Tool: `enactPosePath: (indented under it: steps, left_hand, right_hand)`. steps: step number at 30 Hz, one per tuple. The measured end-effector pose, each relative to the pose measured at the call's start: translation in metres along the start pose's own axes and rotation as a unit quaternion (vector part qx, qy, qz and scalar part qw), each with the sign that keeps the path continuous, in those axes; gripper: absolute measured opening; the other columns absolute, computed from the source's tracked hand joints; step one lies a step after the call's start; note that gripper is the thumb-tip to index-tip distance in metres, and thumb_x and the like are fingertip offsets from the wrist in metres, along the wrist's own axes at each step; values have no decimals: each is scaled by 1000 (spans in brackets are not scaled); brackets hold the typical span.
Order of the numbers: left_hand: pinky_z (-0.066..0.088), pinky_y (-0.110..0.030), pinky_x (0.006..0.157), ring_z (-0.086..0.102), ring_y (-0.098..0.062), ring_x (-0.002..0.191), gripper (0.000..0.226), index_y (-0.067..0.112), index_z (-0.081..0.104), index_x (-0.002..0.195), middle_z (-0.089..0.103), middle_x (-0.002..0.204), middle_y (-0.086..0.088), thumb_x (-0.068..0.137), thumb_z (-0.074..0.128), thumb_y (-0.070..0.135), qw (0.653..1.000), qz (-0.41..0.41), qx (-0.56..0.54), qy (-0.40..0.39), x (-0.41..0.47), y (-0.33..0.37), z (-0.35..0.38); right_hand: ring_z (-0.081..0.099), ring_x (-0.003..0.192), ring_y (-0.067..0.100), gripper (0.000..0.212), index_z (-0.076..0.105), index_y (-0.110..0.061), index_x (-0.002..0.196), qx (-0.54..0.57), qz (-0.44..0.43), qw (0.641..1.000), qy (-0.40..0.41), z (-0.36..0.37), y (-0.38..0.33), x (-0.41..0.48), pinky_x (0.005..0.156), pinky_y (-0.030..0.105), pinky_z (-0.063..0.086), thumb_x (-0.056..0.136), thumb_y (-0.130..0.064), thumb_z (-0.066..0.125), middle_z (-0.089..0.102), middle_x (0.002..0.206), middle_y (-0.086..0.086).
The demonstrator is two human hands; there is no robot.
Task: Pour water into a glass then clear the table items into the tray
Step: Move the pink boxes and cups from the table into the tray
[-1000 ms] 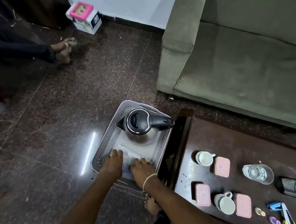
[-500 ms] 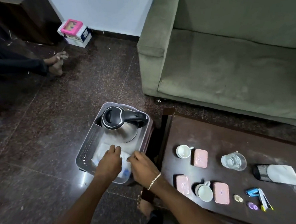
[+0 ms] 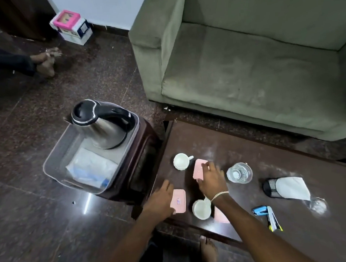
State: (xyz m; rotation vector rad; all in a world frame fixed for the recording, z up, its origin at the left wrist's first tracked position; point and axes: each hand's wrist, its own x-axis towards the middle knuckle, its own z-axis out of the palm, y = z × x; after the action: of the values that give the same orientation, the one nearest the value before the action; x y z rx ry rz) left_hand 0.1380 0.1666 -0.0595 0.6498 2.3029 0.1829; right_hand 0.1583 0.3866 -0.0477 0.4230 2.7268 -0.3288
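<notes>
Now we have swung from the tray (image 3: 54, 158) to the surface (image 3: 240, 147). Half a second ago both our hands were down in the tray, pressing on the white packet (image 3: 91, 168); they have since left it, and it lies there next to the kettle (image 3: 101, 127), which stands at the tray's far end. That part of the clearing looks done.

On the surface, the glass (image 3: 239, 172) already holds water, so we judge the pouring finished too. Our right hand (image 3: 211, 177) has closed its grip around the farther pink box (image 3: 198, 168), fingers over its top edge and thumb at its near end. Our left hand (image 3: 162, 200) rests on the nearer pink box (image 3: 178, 200), touching its left edge; whether its grip has closed we cannot tell. Two white cups (image 3: 181, 161), a third pink box, the mesh holder (image 3: 271, 187) and the blue stapler (image 3: 260, 210) lie untouched, so much clearing remains.
</notes>
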Motion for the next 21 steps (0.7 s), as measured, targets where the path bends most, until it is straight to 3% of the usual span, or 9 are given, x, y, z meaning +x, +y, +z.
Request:
enactPosePath:
  steps: [3, 6, 12, 17, 21]
  left_hand:
    - [50, -48, 106, 54, -39, 129, 119, 17, 15, 159, 15, 164, 0, 69, 91, 33, 1000, -17, -1, -16, 13, 8, 32]
    - [51, -50, 104, 54, -37, 128, 120, 21, 13, 160, 13, 163, 6, 69, 91, 26, 999, -25, -16, -20, 21, 11, 57]
    - [50, -44, 104, 56, -33, 123, 102, 19, 14, 161, 18, 163, 4, 81, 77, 11, 999, -30, -24, 18, 28, 17, 75]
    - [53, -44, 99, 59, -33, 120, 93, 23, 21, 158, 21, 160, 7, 80, 67, 2, 997, -15, -54, 58, 22, 6, 60]
    - [51, -42, 101, 58, -29, 122, 98, 25, 22, 158, 21, 160, 10, 75, 74, 9, 993, 11, -79, 88, 1, -14, 25]
  right_hand:
    - [41, 133, 32, 96, 33, -11, 151, -36, -7, 998, -47, 16, 18, 19, 103, 45, 37, 74, -46, 78, 42, 148, 9]
    - [22, 150, 30, 114, 18, -8, 157, -48, -26, 996, -73, 33, 24, 35, 112, 49, 31, 71, -47, 82, 25, 162, 9]
    - [24, 149, 28, 102, 12, -6, 158, -76, -38, 993, -81, 46, 27, 48, 109, 51, 32, 81, -31, 74, 27, 161, 8]
    - [39, 138, 25, 99, 20, -9, 157, -30, -20, 998, -59, 42, 29, 38, 109, 49, 34, 79, -40, 73, 38, 152, 5]
    - [45, 131, 24, 104, 23, -10, 157, -7, -5, 999, -51, 29, 12, 11, 110, 51, 34, 75, -51, 73, 43, 145, 3]
